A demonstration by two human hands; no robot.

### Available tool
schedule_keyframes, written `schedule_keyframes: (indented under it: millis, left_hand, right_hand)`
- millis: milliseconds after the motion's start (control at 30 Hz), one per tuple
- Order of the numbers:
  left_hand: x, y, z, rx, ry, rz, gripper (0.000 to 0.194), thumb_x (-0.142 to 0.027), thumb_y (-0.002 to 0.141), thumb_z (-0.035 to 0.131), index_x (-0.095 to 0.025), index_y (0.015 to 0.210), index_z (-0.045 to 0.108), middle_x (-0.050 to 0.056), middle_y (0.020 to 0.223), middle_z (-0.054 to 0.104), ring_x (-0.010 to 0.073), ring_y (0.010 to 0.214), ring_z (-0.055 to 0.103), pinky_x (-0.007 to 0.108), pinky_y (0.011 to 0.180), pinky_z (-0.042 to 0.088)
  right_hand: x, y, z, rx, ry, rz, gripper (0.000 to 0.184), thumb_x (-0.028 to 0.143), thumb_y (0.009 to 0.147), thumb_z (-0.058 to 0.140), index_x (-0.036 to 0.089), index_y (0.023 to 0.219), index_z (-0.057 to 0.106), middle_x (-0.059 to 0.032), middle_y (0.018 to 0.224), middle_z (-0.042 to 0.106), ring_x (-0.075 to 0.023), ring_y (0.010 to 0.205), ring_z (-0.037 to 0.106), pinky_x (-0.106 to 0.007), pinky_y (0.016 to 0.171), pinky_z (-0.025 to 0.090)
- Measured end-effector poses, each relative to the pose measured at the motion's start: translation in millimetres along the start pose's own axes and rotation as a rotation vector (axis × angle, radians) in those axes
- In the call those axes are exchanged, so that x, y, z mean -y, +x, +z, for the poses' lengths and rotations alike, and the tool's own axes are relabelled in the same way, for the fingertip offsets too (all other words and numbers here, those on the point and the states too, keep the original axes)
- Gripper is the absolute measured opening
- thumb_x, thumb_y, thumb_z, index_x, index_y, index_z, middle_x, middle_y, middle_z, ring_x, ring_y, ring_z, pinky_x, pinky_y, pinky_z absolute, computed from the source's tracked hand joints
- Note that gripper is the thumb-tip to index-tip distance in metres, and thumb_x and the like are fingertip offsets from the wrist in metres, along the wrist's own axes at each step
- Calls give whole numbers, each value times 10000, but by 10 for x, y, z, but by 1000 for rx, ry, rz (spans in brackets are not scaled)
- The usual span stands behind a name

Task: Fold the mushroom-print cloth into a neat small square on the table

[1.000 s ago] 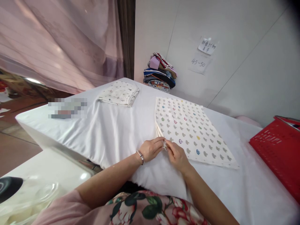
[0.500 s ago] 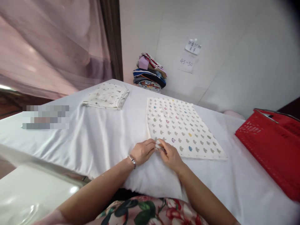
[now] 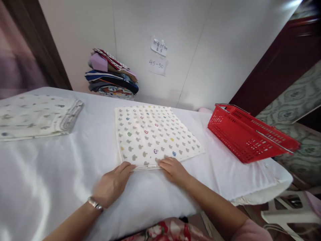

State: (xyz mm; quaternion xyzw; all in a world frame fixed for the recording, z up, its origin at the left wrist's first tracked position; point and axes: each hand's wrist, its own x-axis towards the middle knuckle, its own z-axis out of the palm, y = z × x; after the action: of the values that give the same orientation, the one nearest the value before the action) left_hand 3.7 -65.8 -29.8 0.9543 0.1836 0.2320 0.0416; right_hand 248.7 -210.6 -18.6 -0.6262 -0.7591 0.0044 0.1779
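Left hand farther from right hand on cloth; sign: "45-50"

I can see a shiny, silver-coloured bracelet circling the left wrist. The right forearm is bare below a plain, pale pink sleeve. Across the front, the clothing is pink, printed with red and whitish flowers.

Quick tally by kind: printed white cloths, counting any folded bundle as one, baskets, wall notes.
Printed white cloths: 2 (mushroom-print cloth, left bundle)
Baskets: 1 (red basket)
Wall notes: 2 (upper note, lower note)
Total: 5
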Motion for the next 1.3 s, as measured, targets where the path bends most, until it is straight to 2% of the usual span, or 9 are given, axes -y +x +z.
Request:
schedule_keyframes:
  millis: [133,233,333,433,600,700,800,1100,1300]
  left_hand:
    - [44,-17,-17,4,49,36,285,-206,894,320,-218,1083,532,21,1016,597,112,661,621,220,547,480]
    - [73,-22,11,47,-1,61,322,-166,876,307,-226,1090,539,25,1020,600,114,701,628,210,570,495]
    - [82,-17,38,37,-63,44,300,-199,886,311,-231,1087,533,26,1024,602,120,755,635,210,611,513]
    - [73,-17,47,-2,-106,29,270,-239,895,320,-243,1081,515,13,1011,599,115,749,637,205,600,519]
    - [35,-44,27,-17,-146,2,256,-233,893,328,-259,1079,502,-3,979,597,106,716,636,195,597,520]
    - [13,-50,-3,9,-174,-8,246,-226,890,335,-256,1056,514,-5,951,600,111,732,634,195,626,523]
    - [2,-46,-34,41,-199,-29,236,-225,885,343,-255,1024,531,-5,919,601,114,735,630,191,625,522]
    - [38,-38,-39,79,-285,-36,218,-229,875,366,-285,1006,532,-14,902,616,119,749,636,182,625,531]
    - [72,-13,-5,41,-310,24,224,-227,868,365,-297,987,540,-14,855,643,115,719,646,156,624,539]
  right_hand:
    - [-519,-465,-276,-81,-75,106,307,181,858,417,230,1127,555,-63,1186,569,-186,1097,491,-398,933,391]
    - [-884,-797,-490,-146,-96,246,270,246,851,437,221,1049,619,-77,1114,610,-210,1070,521,-431,926,414]
    - [-1043,-873,-618,-247,-68,414,279,289,863,409,224,980,654,-75,1028,641,-213,1016,556,-431,888,451]
    - [-994,-626,-607,-245,-11,427,305,315,878,387,223,1022,640,-73,1078,621,-206,1054,537,-412,912,436]
    - [-874,183,-363,109,34,250,433,453,873,399,276,1261,476,-36,1358,417,-219,1291,295,-414,1043,264]
    - [-983,666,-228,304,25,283,565,552,858,361,301,1363,323,-12,1465,211,-232,1349,135,-432,1078,133]
    - [-1155,998,-181,356,-6,371,572,559,868,316,297,1376,296,-2,1481,145,-236,1357,81,-441,1079,67]
    - [-1333,1127,-175,381,4,359,601,634,845,240,355,1377,264,41,1488,100,-263,1359,36,-444,1069,44]
    - [-1523,1495,-11,347,-68,404,591,607,861,210,338,1386,247,37,1490,82,-251,1360,21,-452,1064,36]
